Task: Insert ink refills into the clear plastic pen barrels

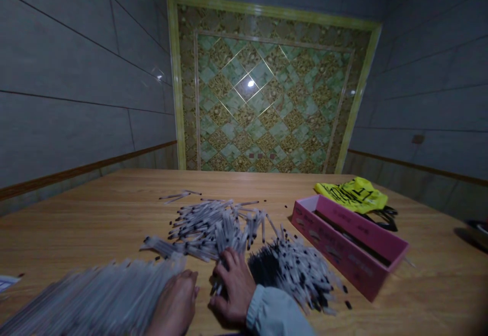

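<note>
My left hand (177,298) is closed beside a long, slightly blurred row of thin clear plastic sleeves (102,295) at the lower left. Its fingers are curled together, and whatever they may hold is hidden. My right hand (235,290) curves its fingers and thumb round a few slim, whitish, dark-ended tubes (219,286), only partly visible. Beyond it spreads a loose pile of translucent, pen-like tubes with black ends (208,224). Right of this hand lies another heap of such tubes (303,267), with a dense patch of black thin pieces (265,265) along its left side.
A long open pink box (343,247) stands at the right, with a yellow bag with black lettering (353,193) behind it. Several small black caps (348,305) are scattered on the wooden table (95,214). A dark object (478,229) sits at the far right edge.
</note>
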Tool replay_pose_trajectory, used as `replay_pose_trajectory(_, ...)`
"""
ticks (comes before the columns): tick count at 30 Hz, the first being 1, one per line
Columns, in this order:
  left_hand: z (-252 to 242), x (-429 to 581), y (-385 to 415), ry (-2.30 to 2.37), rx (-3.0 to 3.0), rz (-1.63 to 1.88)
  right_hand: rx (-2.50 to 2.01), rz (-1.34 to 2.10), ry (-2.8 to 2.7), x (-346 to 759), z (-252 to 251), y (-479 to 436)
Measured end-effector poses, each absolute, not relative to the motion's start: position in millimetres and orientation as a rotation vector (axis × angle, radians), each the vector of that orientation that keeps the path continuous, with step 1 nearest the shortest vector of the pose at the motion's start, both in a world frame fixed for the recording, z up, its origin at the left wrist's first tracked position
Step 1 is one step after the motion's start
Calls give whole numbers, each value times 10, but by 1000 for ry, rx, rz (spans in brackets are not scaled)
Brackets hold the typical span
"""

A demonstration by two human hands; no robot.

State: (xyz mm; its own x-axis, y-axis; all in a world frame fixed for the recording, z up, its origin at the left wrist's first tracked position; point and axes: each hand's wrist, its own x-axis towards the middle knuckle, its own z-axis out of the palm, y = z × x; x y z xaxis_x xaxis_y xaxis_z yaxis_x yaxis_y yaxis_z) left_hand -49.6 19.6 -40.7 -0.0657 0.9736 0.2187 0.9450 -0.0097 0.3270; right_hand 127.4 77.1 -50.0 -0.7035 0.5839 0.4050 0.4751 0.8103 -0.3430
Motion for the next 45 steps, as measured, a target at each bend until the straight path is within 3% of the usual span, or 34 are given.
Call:
replay_pose_trajectory(7, -182, -232, 212, 1526, 1262, 1369, -668, 389, -2464, 1337, -457, 683)
replay_pose_trajectory(11, -324, -212, 211, 1381, 875, 1558, -654, 445, -2307, 1468, -306, 596)
replay_pose_trajectory(20, -515, -213, 72, 1403, 836, 1523, -1188, 599, -1937, 1746, -387, 307)
replay_pose_trajectory(33, -495, -110, 54, 1376, 853, 1516, -1412, 470, -2392, 1602, -431, 151)
replay_pose_trajectory(45, -440, -140, 30, 1425, 854, 1519, -1343, 589, -2105, 1664, -544, 173)
